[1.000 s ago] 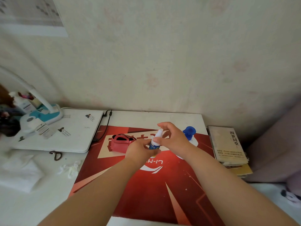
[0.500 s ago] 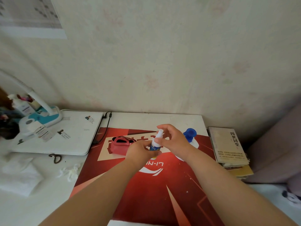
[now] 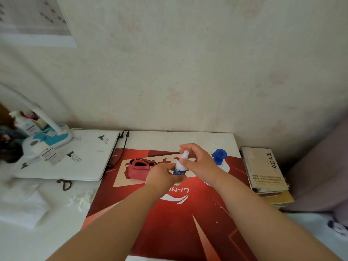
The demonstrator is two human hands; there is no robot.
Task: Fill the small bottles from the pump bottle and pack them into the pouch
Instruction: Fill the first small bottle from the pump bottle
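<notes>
Both hands (image 3: 199,163) grip small bottle (image 3: 181,165) beside pouch (image 3: 140,168).

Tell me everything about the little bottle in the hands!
The little bottle is slim, white and plastic-looking, with a blue label low down and a rounded white top. It stands nearly upright over the red mat. The left hand grips its lower part; the right hand pinches its top. Its fill cannot be seen.

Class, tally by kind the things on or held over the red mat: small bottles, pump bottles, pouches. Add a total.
small bottle: 1
pump bottle: 1
pouch: 1
Total: 3
</notes>
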